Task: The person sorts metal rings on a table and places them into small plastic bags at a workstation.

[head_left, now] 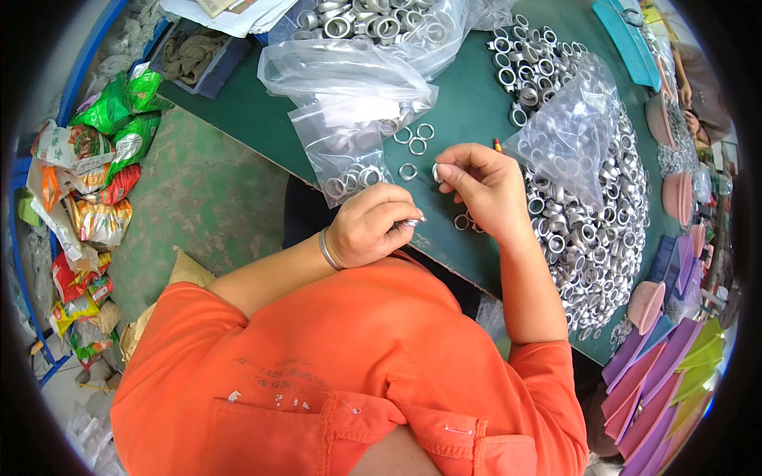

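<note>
My right hand (pixel 490 190) pinches a silver metal ring (pixel 436 172) between thumb and fingers, just above the green table (pixel 468 103). Closer to my body, my left hand (pixel 367 226) is closed, and shiny metal rings (pixel 413 222) poke out at its fingertips; how many is hidden. Several loose thin rings (pixel 417 146) lie on the table between and beyond my hands. A clear plastic bag (pixel 321 147) with rings in its lower end hangs over the table edge beside my left hand. Partly behind my right hand are a few more rings (pixel 461 222).
A large pile of metal rings (pixel 595 254) spreads along the right, partly under a clear plastic bag (pixel 567 127). Another bag of rings (pixel 373 28) stands at the back. Pink baskets (pixel 677 198), colourful bins (pixel 647 381) and a co-worker's arm (pixel 686 83) are at far right; packed bags (pixel 103 159) at left.
</note>
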Demonstrator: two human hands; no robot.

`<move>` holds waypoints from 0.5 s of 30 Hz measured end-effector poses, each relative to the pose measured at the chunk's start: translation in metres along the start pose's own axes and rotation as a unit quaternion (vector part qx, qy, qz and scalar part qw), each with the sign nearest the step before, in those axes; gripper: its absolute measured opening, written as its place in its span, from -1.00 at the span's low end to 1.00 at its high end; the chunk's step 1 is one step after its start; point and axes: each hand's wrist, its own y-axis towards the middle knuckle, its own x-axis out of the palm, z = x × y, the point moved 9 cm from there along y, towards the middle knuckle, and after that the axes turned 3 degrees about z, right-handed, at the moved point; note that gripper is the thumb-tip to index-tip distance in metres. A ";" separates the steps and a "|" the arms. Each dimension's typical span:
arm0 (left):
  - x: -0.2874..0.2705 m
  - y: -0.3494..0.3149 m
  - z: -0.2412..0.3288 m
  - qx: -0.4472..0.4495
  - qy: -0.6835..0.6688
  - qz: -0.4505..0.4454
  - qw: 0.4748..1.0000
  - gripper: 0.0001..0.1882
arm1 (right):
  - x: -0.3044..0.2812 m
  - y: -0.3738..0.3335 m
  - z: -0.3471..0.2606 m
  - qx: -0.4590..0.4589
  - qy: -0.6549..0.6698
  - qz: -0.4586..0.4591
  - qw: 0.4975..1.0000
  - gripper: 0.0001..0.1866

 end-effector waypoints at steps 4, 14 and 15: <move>0.000 0.002 0.001 -0.003 -0.009 0.009 1.000 -0.72 | -0.002 -0.002 0.013 0.097 0.147 -0.048 0.983 -0.90; 0.001 0.000 0.000 0.011 -0.003 -0.007 1.000 -0.70 | -0.002 -0.006 0.013 0.096 0.209 -0.071 0.971 -0.88; 0.001 0.001 0.001 0.011 -0.002 -0.007 1.000 -0.70 | -0.003 -0.007 0.011 0.082 0.211 -0.070 0.972 -0.89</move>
